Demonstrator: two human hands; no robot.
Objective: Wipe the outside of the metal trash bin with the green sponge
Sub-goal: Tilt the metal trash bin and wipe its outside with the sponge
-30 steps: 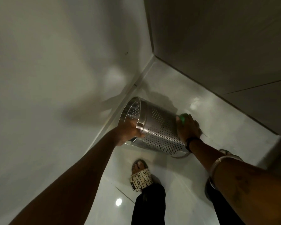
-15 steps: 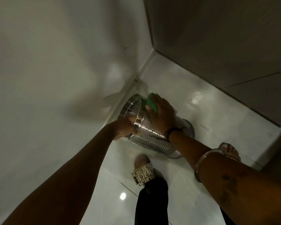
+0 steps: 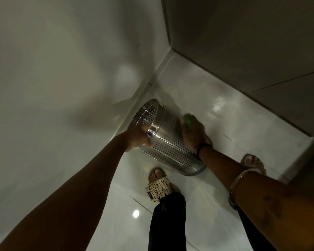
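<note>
Head view: bin [image 3: 170, 142] was tilted, nearly on its side, above the floor [image 3: 234, 124], open rim toward the left hand, base ring toward the right forearm. Left hand [image 3: 138, 137] was clamped on the rim, thumb outside on the polished band, other fingers hidden by the hand. Right hand [image 3: 193, 132] lay flat over the perforated wall at the far side of the bin, fingers closed down on the sponge [image 3: 188, 120]; only a green edge showed beyond the fingertips, blurred. Sponge was pressed against the bin's outer wall. Bangle [image 3: 241, 183] sat on the right forearm; dark band at that wrist. Two sandalled feet stood below the hands, the patterned sandal [image 3: 158, 190] under the bin.
</note>
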